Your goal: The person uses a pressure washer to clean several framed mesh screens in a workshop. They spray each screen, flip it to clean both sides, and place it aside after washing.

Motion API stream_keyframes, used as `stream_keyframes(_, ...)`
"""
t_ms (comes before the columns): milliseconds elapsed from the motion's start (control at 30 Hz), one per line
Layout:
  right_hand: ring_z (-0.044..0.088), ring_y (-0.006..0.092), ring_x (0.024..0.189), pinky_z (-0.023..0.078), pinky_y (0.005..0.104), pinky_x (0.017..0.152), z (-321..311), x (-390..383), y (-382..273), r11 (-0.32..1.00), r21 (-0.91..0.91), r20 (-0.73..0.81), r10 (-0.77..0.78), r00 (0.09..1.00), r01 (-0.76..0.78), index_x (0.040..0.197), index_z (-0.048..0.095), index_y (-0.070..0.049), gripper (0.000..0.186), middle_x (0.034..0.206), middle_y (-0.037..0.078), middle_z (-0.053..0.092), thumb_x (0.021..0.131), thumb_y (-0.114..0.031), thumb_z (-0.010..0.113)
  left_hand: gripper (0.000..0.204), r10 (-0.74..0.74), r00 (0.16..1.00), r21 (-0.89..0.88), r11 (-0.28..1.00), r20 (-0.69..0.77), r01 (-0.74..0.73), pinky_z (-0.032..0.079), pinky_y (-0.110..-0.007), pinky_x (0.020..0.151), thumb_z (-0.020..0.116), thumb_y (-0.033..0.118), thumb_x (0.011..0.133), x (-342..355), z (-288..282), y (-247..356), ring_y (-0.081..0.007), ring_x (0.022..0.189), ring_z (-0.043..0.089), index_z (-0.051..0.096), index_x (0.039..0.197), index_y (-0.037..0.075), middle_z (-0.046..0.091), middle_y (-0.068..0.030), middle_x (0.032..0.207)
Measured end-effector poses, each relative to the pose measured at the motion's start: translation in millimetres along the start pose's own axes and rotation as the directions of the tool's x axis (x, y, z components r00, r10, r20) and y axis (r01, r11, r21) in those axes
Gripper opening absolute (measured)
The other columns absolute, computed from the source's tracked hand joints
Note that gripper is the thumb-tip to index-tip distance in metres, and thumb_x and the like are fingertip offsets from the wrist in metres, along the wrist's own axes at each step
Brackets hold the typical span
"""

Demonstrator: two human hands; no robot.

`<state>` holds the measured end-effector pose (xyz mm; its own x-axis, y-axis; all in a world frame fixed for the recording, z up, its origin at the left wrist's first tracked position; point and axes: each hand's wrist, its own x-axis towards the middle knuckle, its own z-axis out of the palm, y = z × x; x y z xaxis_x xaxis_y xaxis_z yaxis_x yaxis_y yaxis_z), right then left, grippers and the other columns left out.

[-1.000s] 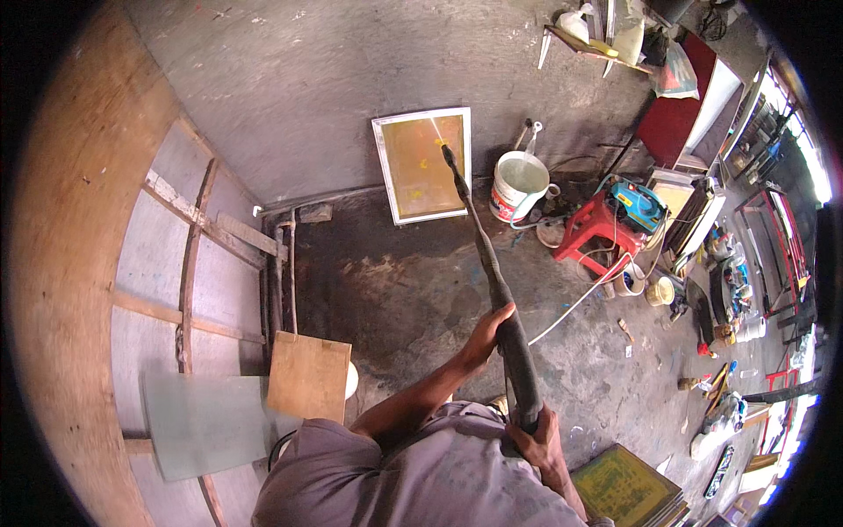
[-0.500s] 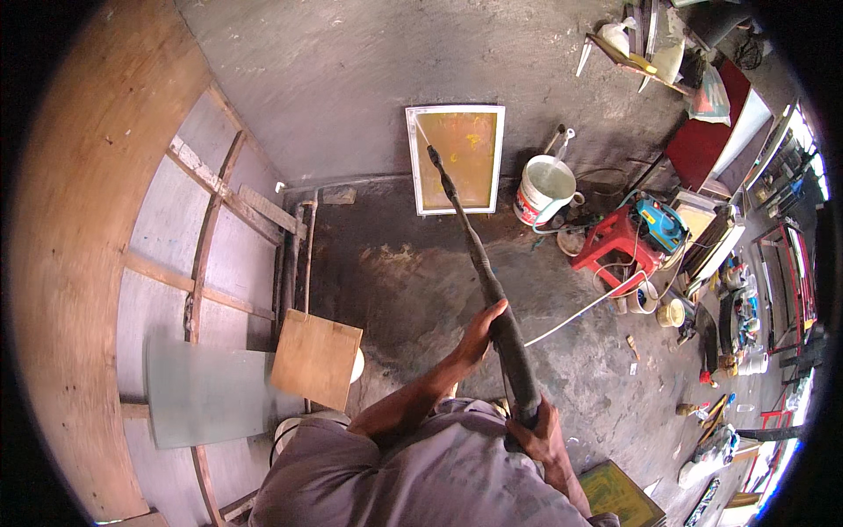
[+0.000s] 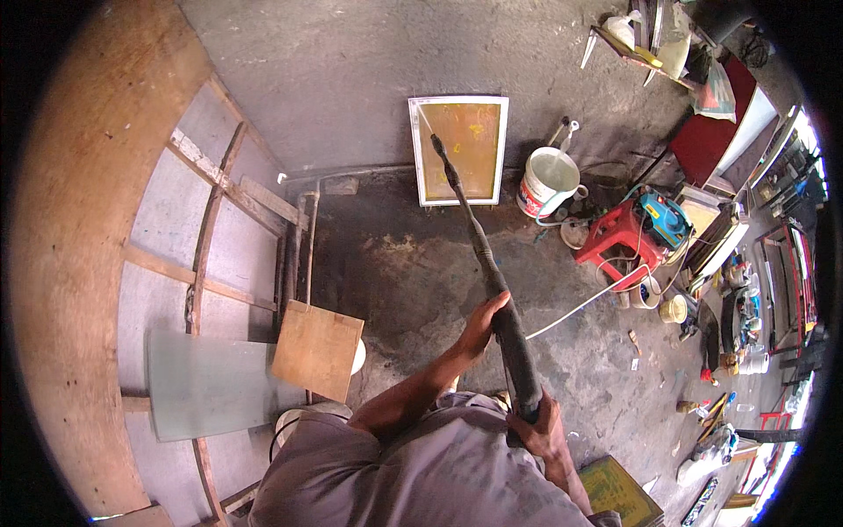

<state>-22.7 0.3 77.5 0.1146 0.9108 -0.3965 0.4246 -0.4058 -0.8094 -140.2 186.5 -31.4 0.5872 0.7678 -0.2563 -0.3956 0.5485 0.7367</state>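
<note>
Your spray wand [image 3: 488,263] has swung: one second ago its tip lay over the right part of the framed panel [image 3: 465,158], and now it points at the left part. Your left hand [image 3: 481,325] is curled around the middle of the wand, with the thumb along the top. Your right hand [image 3: 540,430] is wrapped around the back end, near your belly. Your fingers under there are hidden, so it is hard to tell if one presses a trigger.

The wand looks long and stiff, fat at your hands and thin at the tip. It may feel heavy at the front and push back a little, and it could get slippery when wet. Two hands, one in the middle and one at the back, look like a good way to hold it.

Out past the tip, a thin white jet [image 3: 423,116] goes to the top left corner of the panel. The panel stands on the floor [image 3: 395,290] and leans on the gray wall [image 3: 334,97]. It looks light, and its tan middle may be thin and easy to poke through, so the white rim is the best place to grab it.

Just right of the panel is a white bucket [image 3: 532,191]. Farther right, a blue machine [image 3: 666,220] sits on a red stool [image 3: 612,230]. From there, a pale hose [image 3: 566,318] runs toward your wand.
</note>
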Motion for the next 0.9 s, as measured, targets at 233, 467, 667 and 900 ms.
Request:
stream_keyframes(233, 0.064, 0.0341, 0.079, 0.049, 0.0407, 0.070, 0, 0, 16, 0.999, -0.023, 0.030, 0.041, 0.999, -0.041, 0.110, 0.049, 0.013, 0.061, 0.085, 0.024, 0.062, 0.067, -0.023, 0.072, 0.037, -0.022, 0.999, -0.031, 0.999, -0.028, 0.021, 0.048, -0.035, 0.069, 0.044, 0.044, 0.095, -5, 10, 6, -0.0197, 0.072, 0.060, 0.050, 0.093, 0.008, 0.060, -0.0100, 0.075)
stream_keyframes(467, 0.063, 0.0329, 0.074, 0.049, 0.0397, 0.069, 0, 4, 17, 0.999, -0.033, 0.012, -0.002, 1.000, 0.002, 0.109, 0.050, 0.013, 0.059, 0.079, 0.022, 0.062, 0.067, -0.022, 0.072, 0.037, -0.010, 0.998, -0.066, 0.998, -0.060, 0.006, 0.049, -0.036, 0.067, 0.047, 0.045, 0.093, 0, 3, -3, -0.0205, 0.070, 0.061, 0.051, 0.091, 0.008, 0.060, -0.0096, 0.075)
stream_keyframes(667, 0.061, 0.0280, 0.070, 0.047, 0.0382, 0.065, -4, 3, 1, 0.999, 0.030, 0.033, 0.040, 0.999, -0.041, 0.102, 0.054, 0.007, 0.049, 0.076, 0.019, 0.061, 0.066, -0.020, 0.073, 0.036, -0.090, 0.987, -0.188, 0.980, -0.130, 0.064, 0.050, -0.038, 0.069, 0.055, 0.042, 0.090, 5, -10, -34, -0.0225, 0.071, 0.061, 0.051, 0.092, 0.007, 0.058, -0.0094, 0.074)
stream_keyframes(900, 0.060, 0.0240, 0.070, 0.046, 0.0369, 0.064, -4, 2, 18, 0.995, -0.052, 0.054, 0.089, 0.995, -0.086, 0.101, 0.054, 0.003, 0.045, 0.075, 0.016, 0.061, 0.066, -0.019, 0.073, 0.035, -0.213, 0.958, -0.334, 0.932, -0.190, 0.141, 0.050, -0.038, 0.073, 0.055, 0.041, 0.091, -4, -10, -56, -0.0231, 0.074, 0.061, 0.050, 0.095, 0.006, 0.057, -0.0085, 0.077)
